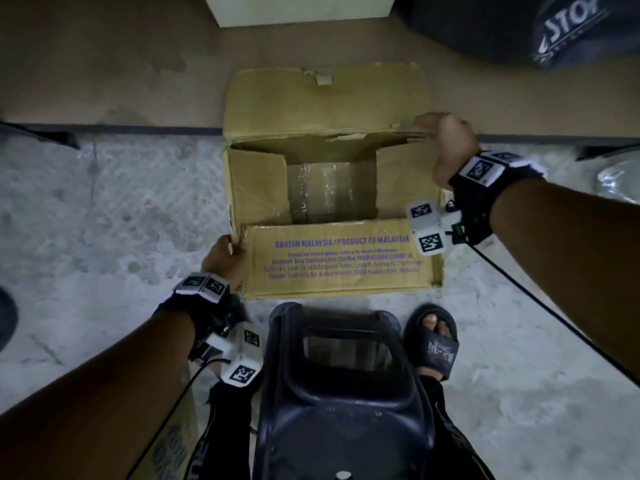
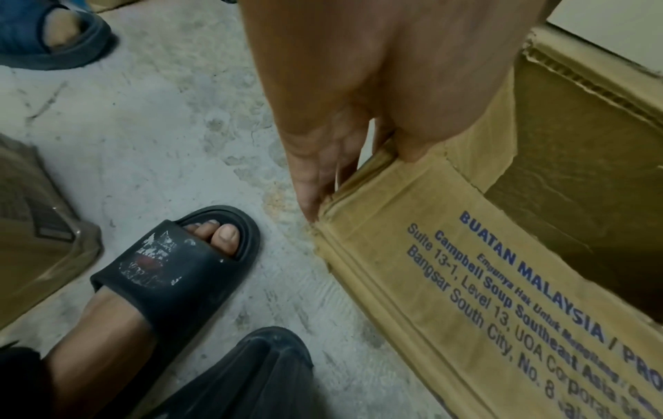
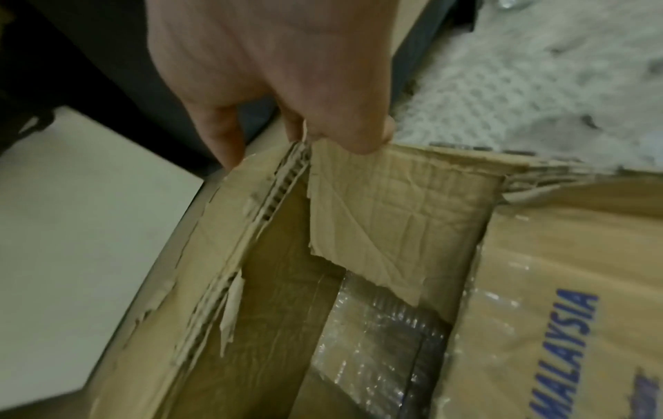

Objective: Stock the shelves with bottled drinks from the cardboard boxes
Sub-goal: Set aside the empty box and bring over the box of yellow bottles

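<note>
An open cardboard box (image 1: 332, 261) with blue print stands on the floor in front of me. Its flaps are spread and the inside shows only shiny tape along the bottom seam (image 3: 377, 340); no bottles show in it. My left hand (image 1: 225, 254) pinches the near left corner of the box (image 2: 358, 181), thumb on the inner side, fingers outside. My right hand (image 1: 450, 143) grips the torn far right corner (image 3: 323, 147), thumb on the side flap.
A dark plastic stool (image 1: 339, 382) stands between my feet, just behind the box. My sandalled feet (image 2: 172, 272) are on rough concrete. Another person's sandalled foot (image 2: 50, 31) and a second carton (image 2: 32, 226) lie left. A white cabinet base (image 1: 298, 8) stands beyond the box.
</note>
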`<action>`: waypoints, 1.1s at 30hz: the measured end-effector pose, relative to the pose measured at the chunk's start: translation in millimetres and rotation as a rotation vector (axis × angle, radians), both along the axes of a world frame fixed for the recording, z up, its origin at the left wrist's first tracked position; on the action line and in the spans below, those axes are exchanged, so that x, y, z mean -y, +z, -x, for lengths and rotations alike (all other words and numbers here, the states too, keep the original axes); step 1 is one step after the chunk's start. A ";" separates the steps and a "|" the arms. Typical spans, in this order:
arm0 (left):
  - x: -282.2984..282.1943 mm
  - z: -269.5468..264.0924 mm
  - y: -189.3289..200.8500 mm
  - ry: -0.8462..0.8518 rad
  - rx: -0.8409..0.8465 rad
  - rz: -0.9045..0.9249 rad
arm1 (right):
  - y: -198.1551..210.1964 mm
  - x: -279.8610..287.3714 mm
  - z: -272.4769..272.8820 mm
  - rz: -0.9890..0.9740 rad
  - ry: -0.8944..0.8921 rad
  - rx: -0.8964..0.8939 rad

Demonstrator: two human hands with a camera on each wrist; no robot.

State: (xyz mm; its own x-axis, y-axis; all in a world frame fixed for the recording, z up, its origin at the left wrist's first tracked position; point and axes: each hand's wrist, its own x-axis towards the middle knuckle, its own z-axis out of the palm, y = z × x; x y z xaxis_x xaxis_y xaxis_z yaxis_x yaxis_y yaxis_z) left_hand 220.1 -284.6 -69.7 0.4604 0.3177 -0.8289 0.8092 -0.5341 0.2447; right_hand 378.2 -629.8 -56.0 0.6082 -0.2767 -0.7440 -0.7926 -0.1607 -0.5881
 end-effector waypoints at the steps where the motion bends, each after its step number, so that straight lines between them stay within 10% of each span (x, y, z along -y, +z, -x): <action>1: 1.0 1.7 -3.3 0.004 0.017 -0.016 | 3.4 0.0 2.1 -0.060 -0.052 -0.005; 10: 11.3 2.6 2.6 -0.014 -0.048 -0.148 | 22.2 23.0 43.5 -0.609 -0.605 0.056; 13: 8.2 4.4 2.2 -0.074 -0.064 -0.183 | 16.0 44.9 93.8 -0.517 -0.877 0.007; 19: 6.4 11.5 2.6 -0.229 -0.073 -0.193 | 13.7 32.5 198.7 -0.415 -0.324 -0.396; 25: -16.5 26.1 24.9 -0.206 -0.031 -0.200 | 35.3 -26.2 213.8 -0.198 -0.430 -0.192; 33: -129.5 105.4 79.0 0.245 -0.067 -0.191 | 78.8 -147.7 162.5 -0.169 -0.037 -0.104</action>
State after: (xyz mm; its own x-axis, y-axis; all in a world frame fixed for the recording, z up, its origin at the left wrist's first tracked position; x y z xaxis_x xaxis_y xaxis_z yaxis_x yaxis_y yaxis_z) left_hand 114.7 -155.0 9.3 0.2970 0.5656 -0.7693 0.9305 -0.3524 0.1002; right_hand 215.7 -482.1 22.8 0.5176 -0.1630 -0.8399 -0.8539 -0.0361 -0.5192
